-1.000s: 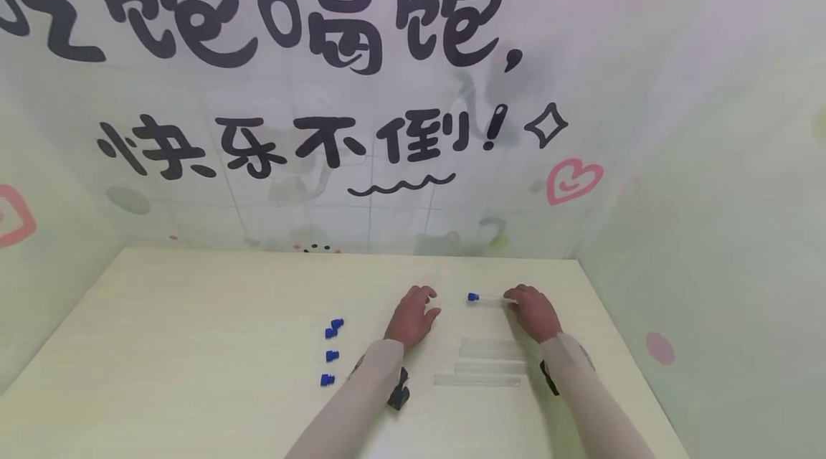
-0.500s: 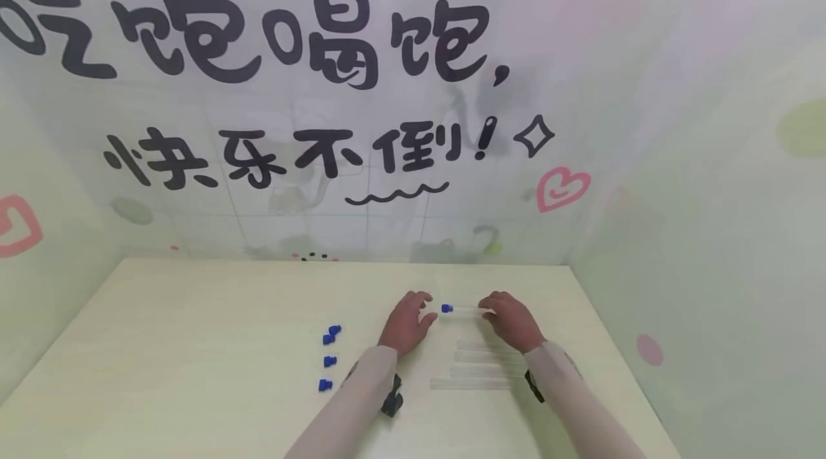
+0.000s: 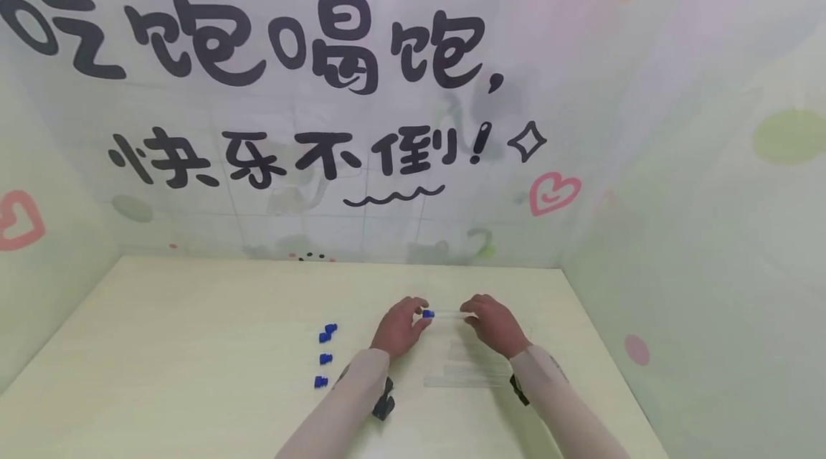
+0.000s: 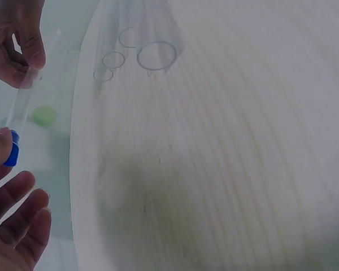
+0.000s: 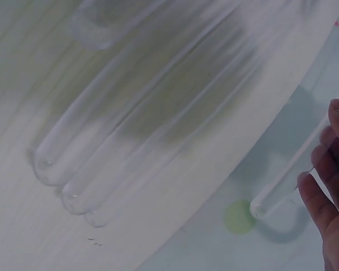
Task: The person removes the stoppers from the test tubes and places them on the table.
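My right hand (image 3: 493,326) pinches a clear glass test tube (image 3: 448,313) between thumb and fingers, holding it level above the table. A blue cap (image 4: 12,149) sits on the tube's left end. The left hand (image 3: 396,330) is at that end, with its thumb and a finger on the cap and the other fingers loosely bent. In the right wrist view the tube's rounded bottom (image 5: 259,209) sticks out beyond my right fingers. Below the hands several more clear test tubes (image 3: 461,381) lie side by side on the table, partly behind the right wrist.
Several loose blue caps (image 3: 325,358) lie on the pale wooden table (image 3: 193,330), left of the left forearm. A printed wall sheet (image 3: 290,229) hangs behind the table's back edge, and another wall (image 3: 710,265) stands to the right.
The right hand has carried the capped tube leftward until the cap reached my left hand. The left hand's thumb and finger have closed in on the cap. The head view has shifted slightly.
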Demonstrator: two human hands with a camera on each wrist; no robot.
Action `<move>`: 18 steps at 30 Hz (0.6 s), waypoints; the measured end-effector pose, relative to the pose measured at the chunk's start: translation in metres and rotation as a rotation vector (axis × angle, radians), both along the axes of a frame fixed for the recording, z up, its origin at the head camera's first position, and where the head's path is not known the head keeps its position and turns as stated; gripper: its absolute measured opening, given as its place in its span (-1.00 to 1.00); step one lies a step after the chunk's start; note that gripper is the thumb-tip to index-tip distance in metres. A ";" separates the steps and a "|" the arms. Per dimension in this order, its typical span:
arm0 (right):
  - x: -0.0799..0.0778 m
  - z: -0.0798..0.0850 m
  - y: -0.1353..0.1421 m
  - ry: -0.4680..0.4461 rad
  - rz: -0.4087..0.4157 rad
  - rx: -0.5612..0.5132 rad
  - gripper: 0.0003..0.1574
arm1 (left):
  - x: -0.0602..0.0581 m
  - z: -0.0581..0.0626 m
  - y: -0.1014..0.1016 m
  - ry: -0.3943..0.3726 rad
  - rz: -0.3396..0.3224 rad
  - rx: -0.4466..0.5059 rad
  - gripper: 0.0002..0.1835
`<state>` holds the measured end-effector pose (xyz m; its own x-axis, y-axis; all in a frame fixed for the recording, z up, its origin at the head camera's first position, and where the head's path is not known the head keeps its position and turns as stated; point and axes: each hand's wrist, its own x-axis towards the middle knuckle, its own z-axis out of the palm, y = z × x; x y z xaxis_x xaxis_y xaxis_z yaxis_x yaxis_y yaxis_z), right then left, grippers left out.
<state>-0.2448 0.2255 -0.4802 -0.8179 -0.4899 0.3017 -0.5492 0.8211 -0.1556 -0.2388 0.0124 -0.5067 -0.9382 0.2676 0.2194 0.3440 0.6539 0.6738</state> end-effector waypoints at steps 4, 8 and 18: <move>0.004 0.001 -0.005 0.002 0.026 0.008 -0.79 | 0.005 0.001 -0.004 0.005 0.007 -0.004 -0.87; 0.008 0.003 -0.010 -0.034 0.033 0.018 -0.81 | 0.007 0.002 -0.008 0.000 0.014 -0.026 -0.88; 0.017 0.005 -0.015 -0.036 0.058 0.018 -0.78 | 0.009 0.003 -0.010 0.049 -0.003 -0.132 -0.91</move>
